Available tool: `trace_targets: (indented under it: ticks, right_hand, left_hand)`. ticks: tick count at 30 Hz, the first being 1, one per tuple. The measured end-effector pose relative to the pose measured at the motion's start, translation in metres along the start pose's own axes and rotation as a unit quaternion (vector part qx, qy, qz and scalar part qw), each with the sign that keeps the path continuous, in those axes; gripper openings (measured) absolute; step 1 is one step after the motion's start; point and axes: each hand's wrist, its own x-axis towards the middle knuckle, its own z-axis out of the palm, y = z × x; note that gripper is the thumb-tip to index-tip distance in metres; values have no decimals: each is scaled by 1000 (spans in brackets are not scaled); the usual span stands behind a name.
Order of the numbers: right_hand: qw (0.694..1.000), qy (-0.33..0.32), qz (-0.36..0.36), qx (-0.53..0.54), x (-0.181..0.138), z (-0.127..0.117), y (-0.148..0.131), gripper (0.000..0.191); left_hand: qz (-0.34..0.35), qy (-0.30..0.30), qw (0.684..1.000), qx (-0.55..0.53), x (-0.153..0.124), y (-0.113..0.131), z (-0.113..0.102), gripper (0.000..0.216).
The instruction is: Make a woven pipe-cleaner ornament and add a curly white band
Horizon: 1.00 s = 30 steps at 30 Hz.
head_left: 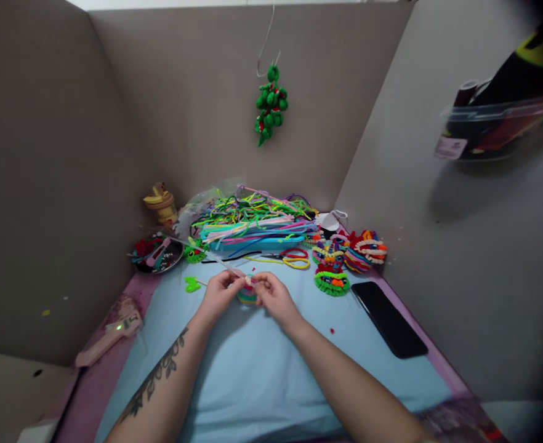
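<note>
Over the light blue mat, my left hand and my right hand meet, fingers pinched together. Between the fingertips sits a small pipe-cleaner piece, pink, green and white. A thin white pipe cleaner runs up and left from my left fingers. A small green pipe-cleaner shape lies on the mat just left of my left hand.
A heap of coloured pipe cleaners lies at the back. Finished pipe-cleaner faces sit to the right, beside a black phone. Scissors, a dark dish of bits, a pink glue gun and a hanging green ornament surround the mat.
</note>
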Motion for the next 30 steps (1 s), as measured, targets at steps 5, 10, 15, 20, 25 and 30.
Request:
trace_targets:
  ticks: [5, 10, 15, 20, 25, 30]
  right_hand:
    - [956, 72, -182, -216, -5, 2, 1, 17]
    - [963, 83, -165, -197, -3, 2, 2, 14]
    - [977, 89, -123, -147, 1, -1, 4, 16]
    - [991, 83, -68, -83, 2, -2, 2, 21]
    - [998, 48, -23, -24, 6, -2, 3, 27]
    - [996, -20, 54, 66, 6, 2, 4, 32]
  left_hand:
    - [-3, 6, 1000, 6, 1, 0, 3, 23]
    - [-2, -22, 1000, 16, 0, 0, 3, 26]
    - [0, -30, 999, 32, 1, -2, 1, 28]
    - [-3, -26, 999, 48, 1, -2, 0, 28]
    - [-5, -32, 998, 52, 0, 0, 1, 29]
    - [-5, -41, 998, 54, 0, 1, 1, 26]
